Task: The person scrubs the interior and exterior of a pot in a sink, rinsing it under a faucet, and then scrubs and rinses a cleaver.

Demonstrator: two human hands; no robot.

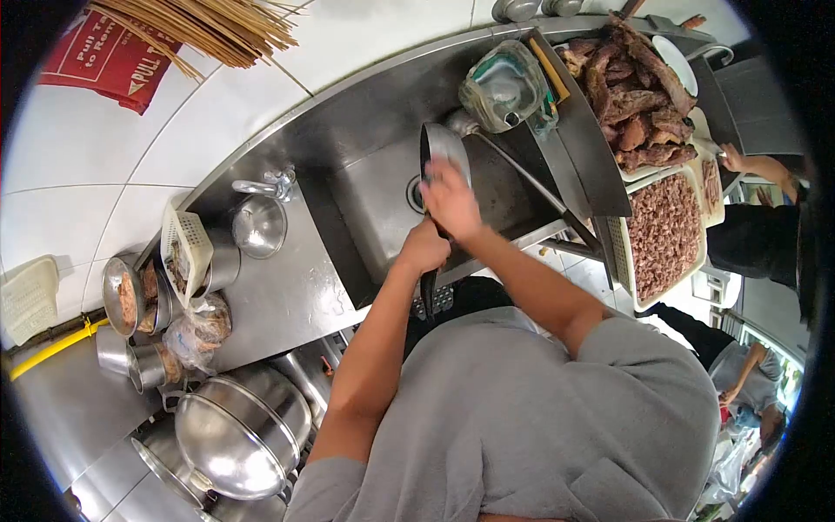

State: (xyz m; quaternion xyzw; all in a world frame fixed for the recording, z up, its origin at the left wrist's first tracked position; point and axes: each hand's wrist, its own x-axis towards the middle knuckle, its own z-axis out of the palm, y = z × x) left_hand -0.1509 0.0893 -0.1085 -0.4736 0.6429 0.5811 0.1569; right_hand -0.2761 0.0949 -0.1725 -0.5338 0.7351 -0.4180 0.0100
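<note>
A metal pan [449, 150] with a black handle is tilted over the steel sink [370, 196]. My left hand [424, 247] is closed around the handle, whose lower end sticks out toward my body. My right hand [452, 200] is at the pan's near part, just above my left hand. Its fingers are blurred by motion, and I cannot make out what lies under them. The drain shows partly beside the pan. To the right of the pan lies a ladle [461, 122] with a long handle [522, 174].
A clear plastic-wrapped container [504, 87] sits at the sink's back right. Roasted meat [635, 96] and a tray of chopped meat [665, 230] are at the right, near a co-worker's hand [733, 158]. Left stand a faucet [277, 184], a bowl [259, 226] and a white basket [193, 248].
</note>
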